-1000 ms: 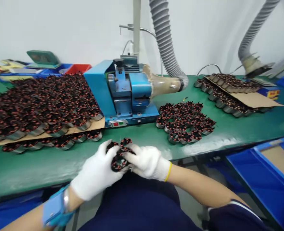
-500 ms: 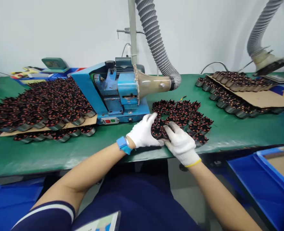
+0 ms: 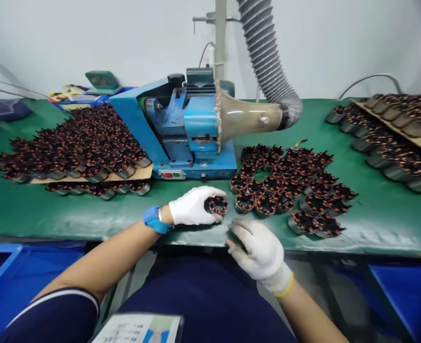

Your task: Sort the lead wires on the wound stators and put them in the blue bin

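My left hand [image 3: 194, 206], in a white glove, grips one motor stator [image 3: 218, 205], a round metal ring with black insulation and copper windings. It is held close over the green bench, in front of the blue machine. My right hand [image 3: 256, 247], gloved too, is near the bench's front edge with fingers apart and curved and nothing visible between them. Beyond it stands a loose group of like stators [image 3: 265, 205], set upright side by side. A pair of stators [image 3: 315, 224] sits at that group's near right corner.
A blue belt machine [image 3: 196, 124] with red and green buttons stands at the middle; a grey hose [image 3: 267, 52] joins its funnel. Stacked stators on cardboard [image 3: 89, 147] fill the left. More layered stators [image 3: 385, 143] stand at right. Blue bins [image 3: 403, 295] lie below the bench [image 3: 89, 219].
My left hand has drawn away leftwards from the group with a stator in it. My right hand has come off the stators toward the bench edge. The view has turned left.
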